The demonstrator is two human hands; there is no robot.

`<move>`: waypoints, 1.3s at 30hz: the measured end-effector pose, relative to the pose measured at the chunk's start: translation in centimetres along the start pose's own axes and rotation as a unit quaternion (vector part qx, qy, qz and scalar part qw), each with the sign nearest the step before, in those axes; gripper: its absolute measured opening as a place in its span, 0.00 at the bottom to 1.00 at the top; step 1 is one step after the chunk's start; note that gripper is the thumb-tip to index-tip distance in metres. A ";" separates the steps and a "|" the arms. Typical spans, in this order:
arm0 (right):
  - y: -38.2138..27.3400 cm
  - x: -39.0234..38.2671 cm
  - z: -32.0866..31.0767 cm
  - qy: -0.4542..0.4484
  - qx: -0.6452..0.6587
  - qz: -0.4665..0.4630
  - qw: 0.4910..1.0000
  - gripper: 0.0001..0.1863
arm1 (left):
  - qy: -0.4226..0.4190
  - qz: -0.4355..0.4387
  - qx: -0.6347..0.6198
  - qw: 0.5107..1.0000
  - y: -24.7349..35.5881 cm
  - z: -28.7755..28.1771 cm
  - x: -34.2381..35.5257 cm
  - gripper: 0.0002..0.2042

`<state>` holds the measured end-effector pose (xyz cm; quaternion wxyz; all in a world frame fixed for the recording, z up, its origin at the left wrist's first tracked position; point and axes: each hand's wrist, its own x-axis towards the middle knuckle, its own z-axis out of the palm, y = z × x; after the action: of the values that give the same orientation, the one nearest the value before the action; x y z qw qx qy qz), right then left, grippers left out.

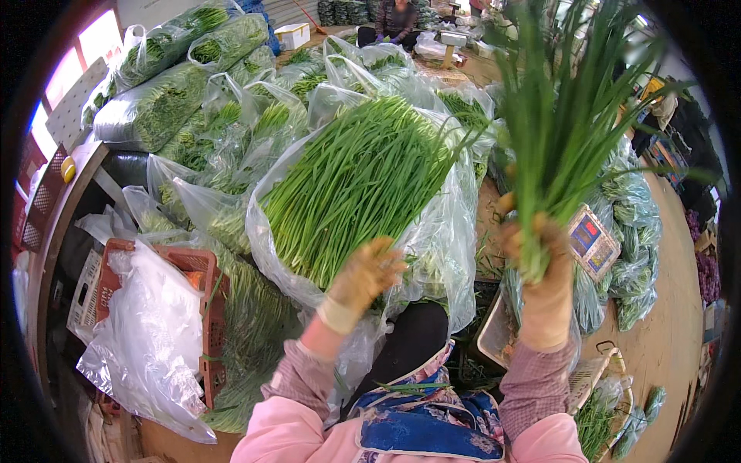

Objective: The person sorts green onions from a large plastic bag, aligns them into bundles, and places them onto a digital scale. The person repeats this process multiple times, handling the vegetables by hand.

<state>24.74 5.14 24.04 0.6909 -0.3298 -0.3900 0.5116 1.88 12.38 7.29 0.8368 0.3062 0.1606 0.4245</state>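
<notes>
An open clear plastic bag [266,228] full of long green leafy stalks, like chives [347,177], fills the middle. My left hand [367,274], in a stained tan glove, is at the pale lower ends of this pile, fingers loosely bent and apart, holding nothing visible. My right hand [544,251], also gloved, grips an upright bunch of the same greens [556,131] by its pale base, right of the bag; the leaves fan upward out of view.
Filled bags [158,108] are stacked behind and left. Lower left is a red crate [212,355] with plastic sheets [139,332]. At right are bagged bundles [629,247] and a basket [617,366]. A person [390,35] sits at the back near a scale [451,42].
</notes>
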 end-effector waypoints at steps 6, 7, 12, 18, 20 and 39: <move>14.6 -6.9 -5.1 0.024 0.025 0.413 0.910 0.19 | 0.078 -0.108 -0.096 0.986 -9.6 0.9 -2.2 0.30; 16.3 -7.6 -6.5 0.047 0.014 0.415 0.908 0.19 | 0.119 -0.070 -0.044 0.989 -11.3 -0.4 -2.7 0.27; 17.1 -8.8 -10.4 -0.014 -0.130 0.284 0.950 0.17 | 0.093 0.060 0.289 0.951 -13.9 -4.3 -5.9 0.22; 18.3 -10.1 -11.3 -0.140 -0.528 0.002 0.838 0.28 | 0.122 -0.066 -0.286 0.948 -9.8 -0.1 -5.9 0.25; 17.8 -9.0 -8.0 0.086 -0.047 0.346 0.933 0.24 | 0.107 -0.033 -0.192 0.975 -10.3 -0.2 -6.1 0.25; 16.2 -7.7 -6.8 -0.155 -0.502 0.177 0.832 0.22 | 0.056 -0.082 -0.283 0.954 -12.3 1.2 -5.8 0.24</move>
<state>22.13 1.56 5.39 0.2585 -0.6113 -0.6301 0.4030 6.60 1.72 0.27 0.9108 0.0180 0.1047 0.3991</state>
